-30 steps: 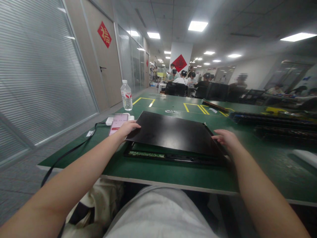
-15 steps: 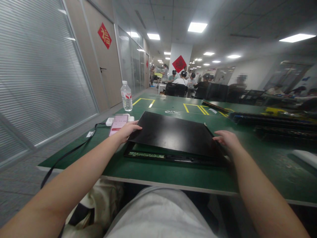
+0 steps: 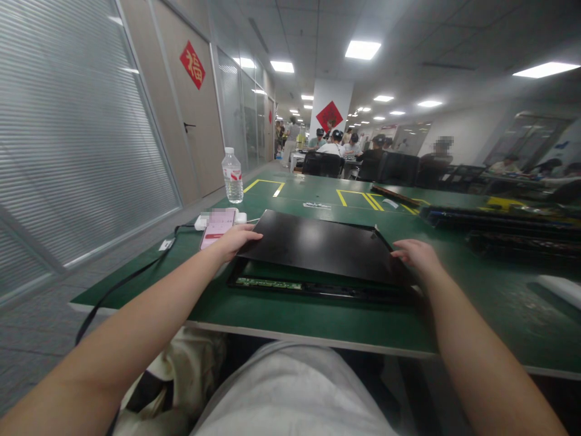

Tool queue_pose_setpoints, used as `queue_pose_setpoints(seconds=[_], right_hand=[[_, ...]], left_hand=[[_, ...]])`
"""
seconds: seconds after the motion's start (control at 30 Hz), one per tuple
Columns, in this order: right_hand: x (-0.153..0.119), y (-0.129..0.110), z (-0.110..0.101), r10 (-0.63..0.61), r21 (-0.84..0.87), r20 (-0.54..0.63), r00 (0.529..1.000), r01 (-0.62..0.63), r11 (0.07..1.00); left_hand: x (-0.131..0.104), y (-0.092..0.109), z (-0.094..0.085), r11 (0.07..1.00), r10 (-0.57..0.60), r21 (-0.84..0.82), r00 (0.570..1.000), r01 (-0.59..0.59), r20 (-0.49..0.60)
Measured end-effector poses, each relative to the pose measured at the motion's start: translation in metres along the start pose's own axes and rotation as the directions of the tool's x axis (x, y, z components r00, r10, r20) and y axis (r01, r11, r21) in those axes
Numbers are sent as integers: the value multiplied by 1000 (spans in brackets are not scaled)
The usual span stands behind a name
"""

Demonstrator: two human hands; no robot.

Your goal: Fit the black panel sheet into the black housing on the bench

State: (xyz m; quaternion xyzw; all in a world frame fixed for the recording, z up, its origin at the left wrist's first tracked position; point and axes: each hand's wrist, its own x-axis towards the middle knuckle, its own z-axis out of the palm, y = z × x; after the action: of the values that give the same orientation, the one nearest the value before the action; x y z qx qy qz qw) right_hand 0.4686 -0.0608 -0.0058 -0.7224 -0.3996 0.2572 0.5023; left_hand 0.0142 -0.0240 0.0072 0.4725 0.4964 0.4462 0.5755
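Just over a black frame, near the front edge of the green worktop, is a flat, shiny black sheet. It sits at a slant, with its left end up off the frame. The left hand holds that end, thumb on top and fingers closed on it. The right hand is at the other end, fingers bent close together by the edge; I cannot tell if they grip it. A green strip shows in the frame's near side. A phone lies beside the left hand, and a clear bottle stands behind it. Long dark bars lie off to the right.
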Motion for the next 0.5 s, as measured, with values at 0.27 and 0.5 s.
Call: queue_pose_setpoints(seconds=[0.27,0.5], right_hand=[[-3,-2,0,-7,-63,-8,1000,7,998],[2,3,0,-30,-106,-19,999,28,994]], left_hand=[[3,-3,-2,1000,10,-15,1000,-10,-6],[5,-4,-3,1000,11,-15,1000,-11,-1]])
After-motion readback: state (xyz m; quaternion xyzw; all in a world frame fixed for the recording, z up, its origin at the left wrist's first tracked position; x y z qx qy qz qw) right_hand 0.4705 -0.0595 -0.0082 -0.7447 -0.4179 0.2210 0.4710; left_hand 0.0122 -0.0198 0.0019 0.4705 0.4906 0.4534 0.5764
